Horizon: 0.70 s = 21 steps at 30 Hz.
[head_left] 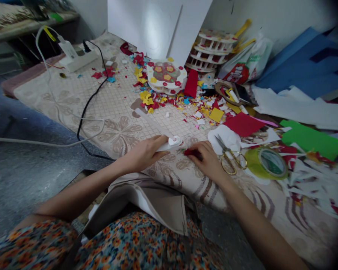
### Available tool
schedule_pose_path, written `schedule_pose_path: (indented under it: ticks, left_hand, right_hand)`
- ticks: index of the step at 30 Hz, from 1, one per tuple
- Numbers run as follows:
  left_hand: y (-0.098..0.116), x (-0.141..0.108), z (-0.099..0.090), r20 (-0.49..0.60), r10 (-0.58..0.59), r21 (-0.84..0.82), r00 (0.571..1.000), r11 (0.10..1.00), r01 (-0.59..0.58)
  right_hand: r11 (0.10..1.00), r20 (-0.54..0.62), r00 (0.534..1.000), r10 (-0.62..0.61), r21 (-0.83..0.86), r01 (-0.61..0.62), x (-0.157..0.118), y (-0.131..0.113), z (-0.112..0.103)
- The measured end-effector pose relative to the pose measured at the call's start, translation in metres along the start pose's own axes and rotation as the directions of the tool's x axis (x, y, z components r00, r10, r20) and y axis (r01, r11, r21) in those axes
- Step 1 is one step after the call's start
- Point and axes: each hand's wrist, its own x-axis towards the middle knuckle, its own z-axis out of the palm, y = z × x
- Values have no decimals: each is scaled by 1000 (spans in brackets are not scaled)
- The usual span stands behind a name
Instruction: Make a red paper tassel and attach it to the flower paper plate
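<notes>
Red scrap (189, 152) sat pinched in the right hand (207, 157); left hand (144, 153) gripped a white piece (174, 141) at the scrap's 10 o'clock, just beside it, long axis roughly 8-to-2. Beyond, translucent stick (152, 120) ran 10-to-4, left hand nearer. Flower-trimmed white box (163, 87), farther, toward 11 o'clock.

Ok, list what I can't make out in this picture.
Red piece: full shape, head view, covered by the right hand.
White tool: its held part, head view, covered by the left hand.
Yellow tape roll: core print, head view, blurred.
Blue material: right end, head view, lost at the dark right edge.
</notes>
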Motion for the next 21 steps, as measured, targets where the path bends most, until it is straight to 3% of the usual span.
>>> schedule_pose_path:
  ticks: [21]
  left_hand:
    - [-7, -7, -4, -48, -58, -49, 997, 997, 56]
  right_hand:
    - [998, 28, 999, -39, 42, 37, 2, -1, -3]
